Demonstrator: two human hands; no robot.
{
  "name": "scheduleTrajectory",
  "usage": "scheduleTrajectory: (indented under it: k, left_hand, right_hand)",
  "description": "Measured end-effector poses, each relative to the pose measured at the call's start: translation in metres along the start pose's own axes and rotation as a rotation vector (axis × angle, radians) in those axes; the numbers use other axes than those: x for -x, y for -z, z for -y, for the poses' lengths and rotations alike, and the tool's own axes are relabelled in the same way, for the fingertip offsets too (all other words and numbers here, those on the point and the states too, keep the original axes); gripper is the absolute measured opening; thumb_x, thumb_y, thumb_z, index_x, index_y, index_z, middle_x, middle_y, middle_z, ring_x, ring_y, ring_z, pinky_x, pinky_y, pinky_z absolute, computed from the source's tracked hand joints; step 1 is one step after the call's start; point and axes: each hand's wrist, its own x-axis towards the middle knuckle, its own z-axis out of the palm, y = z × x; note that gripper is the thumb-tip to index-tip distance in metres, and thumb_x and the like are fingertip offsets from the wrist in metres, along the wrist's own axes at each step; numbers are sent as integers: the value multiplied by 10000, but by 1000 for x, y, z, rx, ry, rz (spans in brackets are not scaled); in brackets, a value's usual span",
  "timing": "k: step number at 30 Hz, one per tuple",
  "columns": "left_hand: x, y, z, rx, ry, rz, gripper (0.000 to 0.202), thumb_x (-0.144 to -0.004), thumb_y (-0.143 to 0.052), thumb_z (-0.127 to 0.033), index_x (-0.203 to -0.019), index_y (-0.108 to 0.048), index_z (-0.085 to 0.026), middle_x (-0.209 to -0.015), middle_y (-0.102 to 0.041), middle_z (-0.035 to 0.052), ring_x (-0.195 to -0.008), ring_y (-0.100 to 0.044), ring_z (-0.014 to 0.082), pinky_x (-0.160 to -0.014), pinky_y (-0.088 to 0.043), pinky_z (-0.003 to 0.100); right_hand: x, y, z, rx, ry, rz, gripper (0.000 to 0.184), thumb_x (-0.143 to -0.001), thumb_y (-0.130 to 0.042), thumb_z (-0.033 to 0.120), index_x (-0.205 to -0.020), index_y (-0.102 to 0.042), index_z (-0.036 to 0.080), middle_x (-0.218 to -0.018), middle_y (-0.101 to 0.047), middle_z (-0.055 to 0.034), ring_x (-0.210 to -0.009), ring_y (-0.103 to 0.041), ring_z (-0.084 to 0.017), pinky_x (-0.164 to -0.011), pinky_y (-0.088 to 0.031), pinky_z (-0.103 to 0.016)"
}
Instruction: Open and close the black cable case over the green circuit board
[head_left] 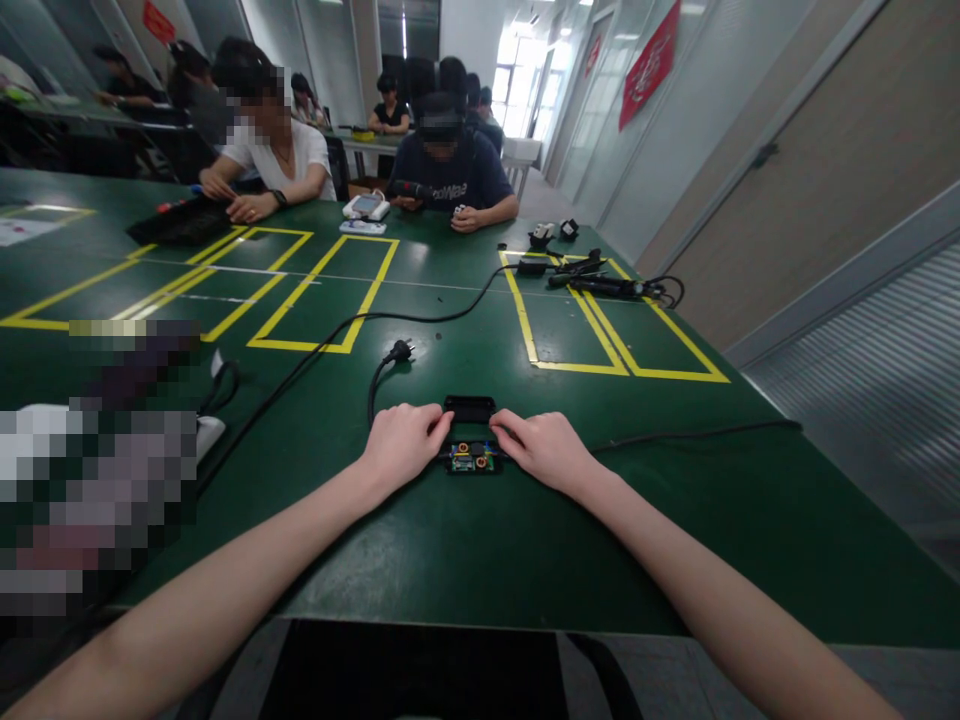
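A black plastic case half point(470, 410), hollow side showing, sits between my two hands. My left hand point(405, 440) has its fingers closed on the left end of this case half. At the right end, the thumb and fingers of my right hand point(546, 448) pinch its edge. Just below lies the other case half with a circuit board point(474, 458), its copper coils and small parts exposed. Black cables run from both ends of the board under my hands. A black power plug point(401, 351) lies beyond my left hand, on a curved cord.
Yellow tape rectangles point(349, 347) mark the green table point(390, 570). A long black cable point(420, 319) crosses to a bundle of adapters and cords point(600, 282). Co-workers sit opposite, one at a black tray point(184, 222). A person's blurred shape is close at left.
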Motion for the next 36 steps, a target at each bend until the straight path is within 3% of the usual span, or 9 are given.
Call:
scheduleTrajectory:
  k: [5, 10, 13, 15, 18, 23, 28, 32, 36]
  left_hand:
    - [2, -4, -1, 41, -43, -72, 475, -1057, -446, -395, -684, -662, -196, -627, -679, 49, -606, -623, 204, -571, -255, 291]
    - [2, -4, -2, 103, -251, -53, 482, -1068, -409, -402, -714, -648, -179, -690, -688, 43, -649, -630, 171, -584, -302, 267]
    - [2, 0, 3, 166, -423, 63, 408, -937, -623, -580, -843, -668, -186, -764, -694, 13, -668, -639, 165, -592, -348, 250]
    - [3, 3, 7, 163, -520, 122, 522, -783, -751, -676, -975, -679, -196, -808, -691, -7, -669, -644, 166, -595, -369, 248]
    - [2, 6, 10, 130, -512, 135, 433, -803, -768, -585, -1001, -679, -211, -790, -681, -28, -661, -649, 156, -587, -362, 244]
    - [-1, 4, 13, 114, -453, 129, 365, -824, -780, -502, -1005, -679, -202, -754, -688, -33, -648, -661, 161, -582, -366, 240]
    - [-2, 3, 17, 123, -441, 116, 368, -834, -776, -501, -1025, -673, -204, -766, -704, -25, -657, -673, 171, -593, -392, 241]
    - [-2, 2, 18, 158, -439, 105, 353, -832, -781, -480, -1023, -666, -206, -771, -695, -23, -663, -669, 176, -605, -413, 249]
    - [-1, -1, 16, 207, -458, 71, 323, -823, -780, -441, -990, -648, -198, -776, -658, -13, -678, -642, 176, -640, -444, 265]
  right_hand:
    - [0, 4, -11, -155, 9, 10, 178, -1022, -550, 329, -1085, -683, 229, -563, -641, 36, -502, -577, -158, -584, -297, -256]
    - [-1, 1, -19, -266, -30, 26, 155, -1009, -567, 324, -956, -678, 230, -522, -557, 60, -480, -500, -137, -597, -294, -252]
    - [0, -2, -22, -327, -45, 33, 213, -995, -585, 354, -851, -668, 222, -534, -553, 46, -487, -481, -130, -592, -288, -258]
    - [1, 0, -23, -401, -29, 32, 265, -995, -572, 381, -805, -659, 218, -539, -550, 40, -491, -471, -125, -584, -290, -261]
    - [5, 6, -26, -603, 14, 82, 295, -981, -551, 405, -789, -653, 205, -562, -563, 30, -513, -479, -121, -567, -324, -258]
    - [11, 22, -34, -868, 14, 227, 219, -859, -699, 396, -872, -711, 178, -697, -641, -4, -623, -553, -140, -604, -442, -265]
    - [11, 25, -38, -876, 67, 221, 218, -830, -767, 384, -906, -728, 184, -801, -648, -14, -689, -555, -149, -641, -468, -281]
    - [10, 23, -37, -799, 167, 166, 205, -906, -709, 346, -785, -675, 185, -839, -634, -23, -721, -568, -150, -660, -450, -281]
    - [10, 23, -36, -697, 213, 162, 165, -936, -682, 285, -806, -688, 184, -845, -632, -24, -726, -578, -150, -667, -435, -275]
